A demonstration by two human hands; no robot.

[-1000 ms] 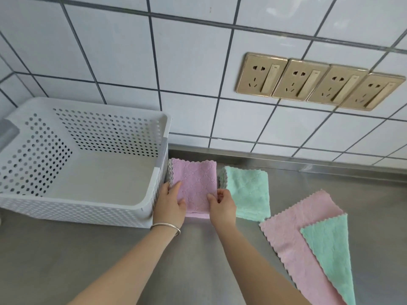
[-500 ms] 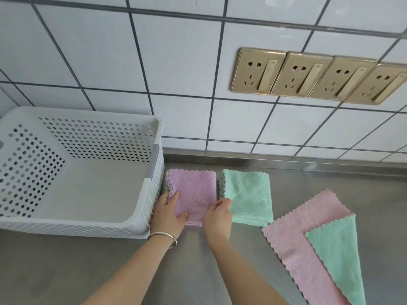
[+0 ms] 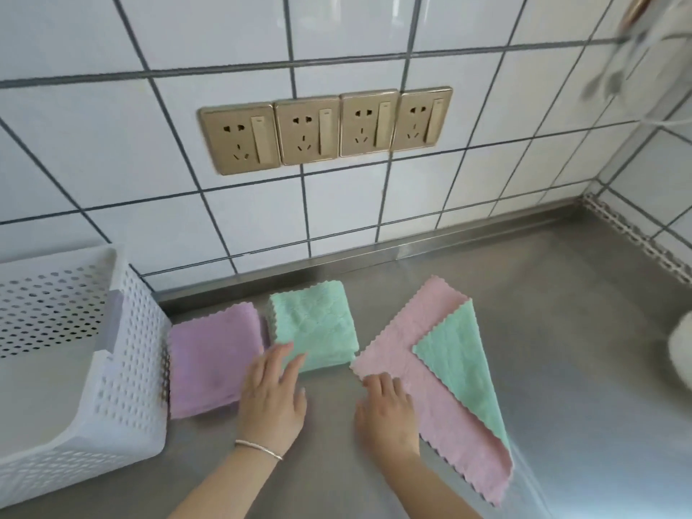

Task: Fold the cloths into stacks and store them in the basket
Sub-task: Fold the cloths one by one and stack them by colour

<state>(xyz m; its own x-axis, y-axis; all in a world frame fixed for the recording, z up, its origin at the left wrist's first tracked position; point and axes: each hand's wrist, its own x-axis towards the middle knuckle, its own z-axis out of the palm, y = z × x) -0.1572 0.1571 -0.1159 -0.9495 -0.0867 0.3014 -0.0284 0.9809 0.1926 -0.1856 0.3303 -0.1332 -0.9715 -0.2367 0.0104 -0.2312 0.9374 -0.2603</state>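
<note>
Two cloths were already folded: purple stack (image 3: 213,359) just beside the basket (image 3: 127,354), green stack (image 3: 312,327) touching its right edge. Basket looked empty as far as visible. Left hand (image 3: 271,397) lay flat, fingers spread, tips on the green stack's near edge, holding nothing. Right hand (image 3: 387,406) rested fingers loose on the near corner of the unfolded pink cloth (image 3: 408,342), with the unfolded green cloth (image 3: 458,365) lying over it. Likely step: folding the pink one. Next move probably needs the green cloth lifted off first.

steel counter (image 3: 561,331), gold sockets (image 3: 325,131) (four), tiled wall (image 3: 149,144)
</note>
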